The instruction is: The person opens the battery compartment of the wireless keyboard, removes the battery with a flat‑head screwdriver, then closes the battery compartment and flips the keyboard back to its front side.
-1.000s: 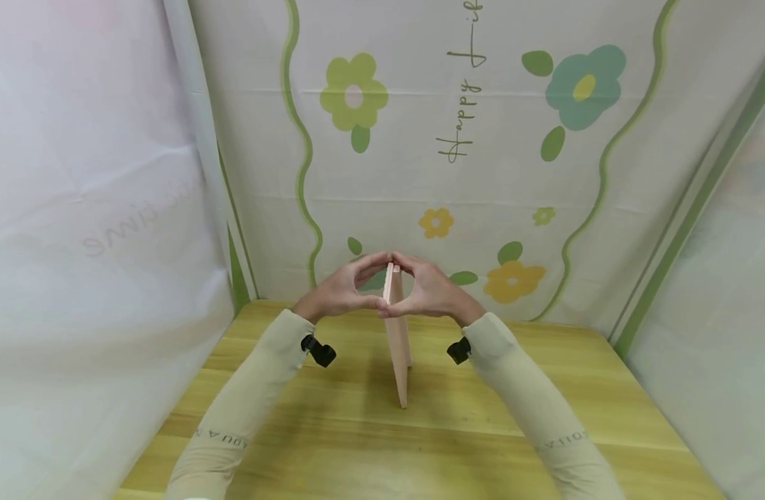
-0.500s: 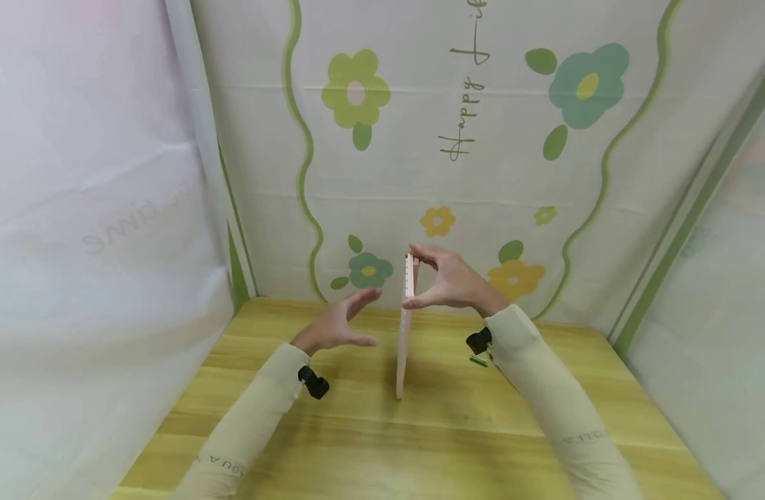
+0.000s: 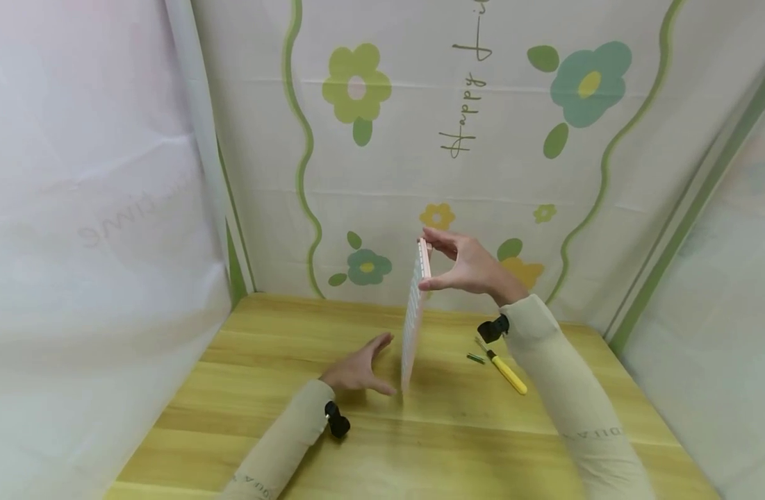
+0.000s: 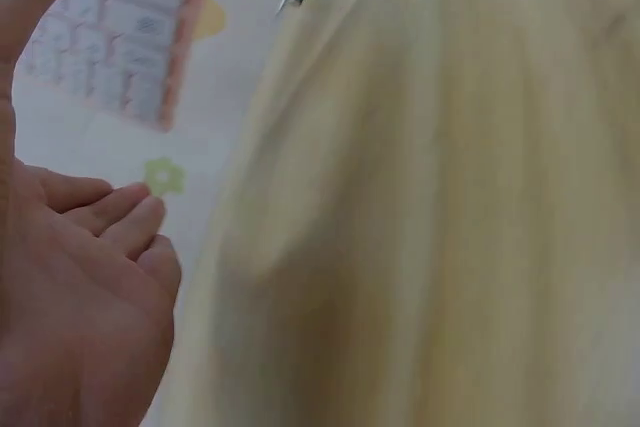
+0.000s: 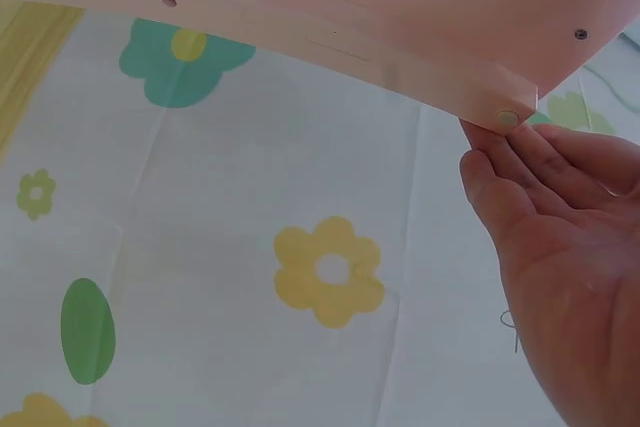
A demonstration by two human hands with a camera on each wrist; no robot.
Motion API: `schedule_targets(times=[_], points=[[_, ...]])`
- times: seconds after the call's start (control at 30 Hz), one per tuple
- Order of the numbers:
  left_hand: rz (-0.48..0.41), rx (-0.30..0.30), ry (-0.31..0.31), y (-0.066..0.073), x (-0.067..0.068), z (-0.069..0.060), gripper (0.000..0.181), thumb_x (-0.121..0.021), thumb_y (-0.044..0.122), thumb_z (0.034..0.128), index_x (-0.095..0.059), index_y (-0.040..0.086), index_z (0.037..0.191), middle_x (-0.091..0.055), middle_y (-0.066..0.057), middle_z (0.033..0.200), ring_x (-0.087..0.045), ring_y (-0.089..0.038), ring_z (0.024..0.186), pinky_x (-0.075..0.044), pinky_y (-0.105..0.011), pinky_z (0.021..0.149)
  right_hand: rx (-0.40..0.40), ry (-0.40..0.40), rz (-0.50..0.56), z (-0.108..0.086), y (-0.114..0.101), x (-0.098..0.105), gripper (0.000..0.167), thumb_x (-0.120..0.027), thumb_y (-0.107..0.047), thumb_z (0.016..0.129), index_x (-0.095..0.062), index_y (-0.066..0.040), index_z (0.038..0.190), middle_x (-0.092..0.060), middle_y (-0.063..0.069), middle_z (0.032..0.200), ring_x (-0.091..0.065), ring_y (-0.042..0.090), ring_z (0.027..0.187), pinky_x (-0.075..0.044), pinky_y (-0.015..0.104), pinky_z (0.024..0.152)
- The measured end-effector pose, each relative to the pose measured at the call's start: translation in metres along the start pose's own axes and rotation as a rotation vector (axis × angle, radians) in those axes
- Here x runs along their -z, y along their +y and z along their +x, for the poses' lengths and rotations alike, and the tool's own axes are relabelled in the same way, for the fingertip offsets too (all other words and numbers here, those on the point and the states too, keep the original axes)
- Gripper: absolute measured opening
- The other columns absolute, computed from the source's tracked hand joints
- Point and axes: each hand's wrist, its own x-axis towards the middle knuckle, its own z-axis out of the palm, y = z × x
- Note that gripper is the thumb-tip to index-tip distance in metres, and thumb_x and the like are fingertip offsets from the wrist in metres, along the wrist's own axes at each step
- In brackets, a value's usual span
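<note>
A pink keyboard (image 3: 412, 319) with white keys stands on its edge, upright, above the wooden table. At its upper end my right hand (image 3: 472, 265) grips it between thumb and fingers. The right wrist view shows the keyboard's smooth pink underside (image 5: 380, 12), with screws and a small round foot, and my right hand (image 5: 575, 242) at its corner. My left hand (image 3: 357, 369) is beside the lower end, fingers apart and holding nothing. In the left wrist view, keys of the keyboard (image 4: 140, 22) show beyond my left hand (image 4: 90, 297).
A yellow-handled screwdriver (image 3: 509, 375) lies on the table (image 3: 470, 430) to the right, near my right forearm. Next to it is a small dark green piece (image 3: 476, 358), too small to identify. White flowered cloth (image 3: 382, 167) hangs behind and at both sides.
My left hand has let go of the keyboard's upper end and moved down toward its lower end. My right hand has carried the keyboard rightward and slightly up, turning its keys leftward into view.
</note>
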Motion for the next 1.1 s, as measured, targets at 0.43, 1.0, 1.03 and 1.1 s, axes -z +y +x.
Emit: schedule_targets(times=[0.43, 1.0, 1.03, 1.1], points=[[-0.171, -0.047, -0.004, -0.002, -0.02, 0.014, 0.128, -0.092, 0.015, 0.0833, 0.001, 0.015, 0.171, -0.007, -0.002, 0.18, -0.006, -0.029, 0.167, -0.011, -0.053, 0.135, -0.022, 0.016, 0.019, 0.001, 0.004, 0.001, 0.11, -0.096, -0.026, 0.079, -0.032, -0.008, 0.166, -0.042, 0.013, 0.168, -0.042, 0.031, 0.156, -0.03, 0.045, 0.131], [-0.157, -0.127, 0.045, -0.005, -0.007, 0.011, 0.117, -0.091, 0.006, 0.0807, -0.014, 0.008, 0.169, -0.024, -0.014, 0.175, -0.019, -0.036, 0.164, -0.015, -0.056, 0.134, -0.035, 0.027, 0.033, -0.01, 0.017, 0.007, 0.107, -0.094, -0.028, 0.082, -0.031, -0.009, 0.166, -0.042, 0.014, 0.168, -0.042, 0.033, 0.155, -0.031, 0.049, 0.131], [-0.137, -0.124, 0.048, -0.006, -0.002, 0.009, 0.117, -0.091, 0.005, 0.0805, -0.015, 0.006, 0.169, -0.025, -0.014, 0.175, -0.02, -0.036, 0.164, -0.015, -0.056, 0.134, -0.035, 0.028, 0.031, -0.012, 0.02, 0.009, 0.107, -0.093, -0.027, 0.082, -0.03, -0.008, 0.166, -0.043, 0.014, 0.167, -0.043, 0.033, 0.154, -0.031, 0.049, 0.13], [-0.085, -0.123, 0.052, -0.006, 0.01, 0.002, 0.117, -0.092, 0.006, 0.0799, -0.015, 0.002, 0.168, -0.027, -0.016, 0.174, -0.021, -0.038, 0.163, -0.016, -0.057, 0.133, -0.029, 0.025, 0.031, -0.018, 0.025, 0.011, 0.108, -0.093, -0.024, 0.081, -0.029, -0.005, 0.166, -0.043, 0.018, 0.166, -0.044, 0.035, 0.153, -0.031, 0.051, 0.13]])
